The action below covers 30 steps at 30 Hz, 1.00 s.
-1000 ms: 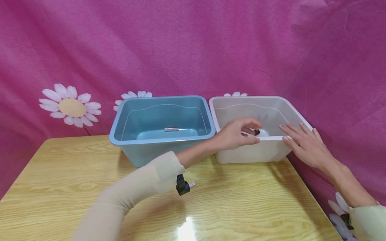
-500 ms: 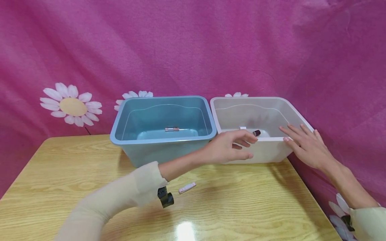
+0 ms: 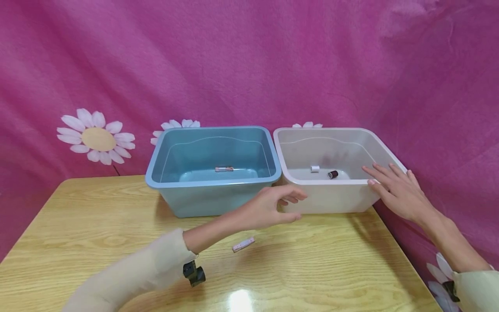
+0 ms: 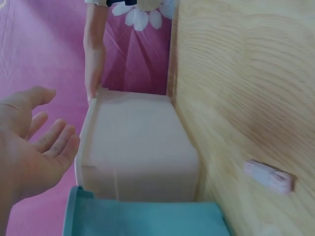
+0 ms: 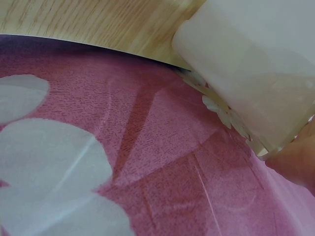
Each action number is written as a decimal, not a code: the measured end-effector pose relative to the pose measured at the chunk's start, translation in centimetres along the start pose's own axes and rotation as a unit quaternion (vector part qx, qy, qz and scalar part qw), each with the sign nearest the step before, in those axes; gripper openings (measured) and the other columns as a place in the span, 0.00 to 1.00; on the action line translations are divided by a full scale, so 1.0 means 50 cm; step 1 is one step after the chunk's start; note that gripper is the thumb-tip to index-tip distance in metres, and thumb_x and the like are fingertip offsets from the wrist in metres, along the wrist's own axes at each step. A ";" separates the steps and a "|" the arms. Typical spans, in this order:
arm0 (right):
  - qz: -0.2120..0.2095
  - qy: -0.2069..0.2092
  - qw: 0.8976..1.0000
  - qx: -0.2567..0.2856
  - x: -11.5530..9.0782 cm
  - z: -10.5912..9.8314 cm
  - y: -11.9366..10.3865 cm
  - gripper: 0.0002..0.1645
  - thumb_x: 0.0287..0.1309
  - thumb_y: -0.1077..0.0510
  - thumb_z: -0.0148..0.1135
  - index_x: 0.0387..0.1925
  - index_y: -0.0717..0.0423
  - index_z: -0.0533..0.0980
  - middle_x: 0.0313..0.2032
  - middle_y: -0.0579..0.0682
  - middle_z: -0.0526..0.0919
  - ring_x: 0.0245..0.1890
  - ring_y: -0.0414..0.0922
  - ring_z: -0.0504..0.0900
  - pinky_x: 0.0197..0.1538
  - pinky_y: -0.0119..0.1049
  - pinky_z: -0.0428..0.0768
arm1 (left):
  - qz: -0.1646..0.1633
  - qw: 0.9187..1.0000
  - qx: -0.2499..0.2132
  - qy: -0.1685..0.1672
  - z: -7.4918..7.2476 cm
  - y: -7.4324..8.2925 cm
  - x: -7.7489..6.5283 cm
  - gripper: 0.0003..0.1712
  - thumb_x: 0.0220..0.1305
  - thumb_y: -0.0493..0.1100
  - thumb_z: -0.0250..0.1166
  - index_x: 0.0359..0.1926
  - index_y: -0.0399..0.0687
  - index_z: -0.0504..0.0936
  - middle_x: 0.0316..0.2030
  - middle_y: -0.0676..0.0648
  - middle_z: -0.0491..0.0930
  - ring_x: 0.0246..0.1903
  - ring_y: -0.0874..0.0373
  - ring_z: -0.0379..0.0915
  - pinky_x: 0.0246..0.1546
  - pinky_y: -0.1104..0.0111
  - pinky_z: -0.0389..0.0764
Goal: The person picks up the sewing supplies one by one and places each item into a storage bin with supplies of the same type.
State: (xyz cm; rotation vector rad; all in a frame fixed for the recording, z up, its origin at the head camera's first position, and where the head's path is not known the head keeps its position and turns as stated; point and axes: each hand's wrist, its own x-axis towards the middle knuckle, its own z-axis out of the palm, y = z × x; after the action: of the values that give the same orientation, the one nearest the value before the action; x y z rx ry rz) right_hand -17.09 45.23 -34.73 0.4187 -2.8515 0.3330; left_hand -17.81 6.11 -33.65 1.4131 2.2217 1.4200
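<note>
My left hand point(image 3: 267, 209) is held over the table before the two bins, fingers loosely bent and nothing in them. On the right, my right hand point(image 3: 397, 190) rests on the rim of the white bin point(image 3: 331, 198) with its fingers spread out straight. Inside that bin lie a white thread spool point(image 3: 315, 169) and a dark thread spool point(image 3: 333, 174). Below my left hand, a small folded pink-and-white strip point(image 3: 243, 244) lies on the wood; the left wrist view shows this strip point(image 4: 269, 176) too. A similar folded strip point(image 3: 224, 169) is in the blue bin point(image 3: 210, 199).
Both bins stand side by side at the back of the wooden table point(image 3: 97, 234), their near rims almost touching. A magenta curtain point(image 3: 241, 60) with white flowers hangs right behind them. The table's right edge point(image 3: 405, 255) runs close beside the white bin.
My left hand has come out of the white bin and moved left and toward me, so both spools and the whole strip on the table now show. My right hand stays at the rim.
</note>
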 end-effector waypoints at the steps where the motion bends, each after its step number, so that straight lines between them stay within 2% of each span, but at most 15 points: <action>1: -0.001 0.000 1.000 0.000 0.000 0.000 0.001 0.28 0.77 0.49 0.45 0.73 0.50 0.65 0.69 0.67 0.65 0.69 0.75 0.50 0.64 0.75 0.34 | -0.004 1.000 0.004 -0.001 -0.001 -0.002 -0.006 0.24 0.63 0.36 0.70 0.60 0.41 0.77 0.56 0.46 0.80 0.53 0.61 0.76 0.54 0.73 0.75; 9: 0.000 0.000 1.000 0.000 -0.001 0.003 0.001 0.28 0.77 0.49 0.45 0.73 0.49 0.65 0.69 0.65 0.64 0.70 0.74 0.50 0.65 0.75 0.34 | -0.043 0.999 0.012 -0.005 -0.005 -0.025 -0.050 0.24 0.62 0.36 0.71 0.59 0.40 0.78 0.56 0.45 0.80 0.53 0.58 0.76 0.53 0.70 0.76; 19: -0.001 -0.002 1.000 -0.004 -0.001 0.002 0.001 0.28 0.77 0.50 0.44 0.73 0.50 0.65 0.69 0.66 0.65 0.69 0.74 0.50 0.64 0.75 0.35 | -0.081 0.996 0.035 0.011 -0.018 -0.074 -0.110 0.22 0.63 0.38 0.71 0.57 0.42 0.79 0.53 0.47 0.81 0.52 0.51 0.77 0.51 0.65 0.79; 26: 0.003 -0.004 1.000 -0.004 0.001 0.000 -0.001 0.27 0.77 0.49 0.45 0.72 0.51 0.66 0.69 0.66 0.65 0.70 0.74 0.49 0.65 0.75 0.34 | -0.110 0.993 0.030 0.018 -0.026 -0.100 -0.152 0.23 0.63 0.36 0.69 0.58 0.38 0.77 0.55 0.44 0.80 0.52 0.49 0.77 0.52 0.57 0.79; 30: 0.004 -0.006 1.000 -0.004 0.000 -0.001 -0.001 0.28 0.77 0.49 0.45 0.72 0.51 0.66 0.69 0.66 0.64 0.70 0.74 0.49 0.65 0.74 0.33 | -0.130 0.991 0.040 0.012 -0.024 -0.113 -0.172 0.24 0.63 0.36 0.69 0.59 0.37 0.77 0.55 0.42 0.79 0.53 0.49 0.77 0.53 0.57 0.78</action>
State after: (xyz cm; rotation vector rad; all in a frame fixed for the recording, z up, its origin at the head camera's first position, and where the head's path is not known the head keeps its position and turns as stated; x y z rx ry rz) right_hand -17.05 45.18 -34.67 0.4101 -2.8652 0.3225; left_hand -17.33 -1.87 -40.28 1.0829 2.3963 1.2811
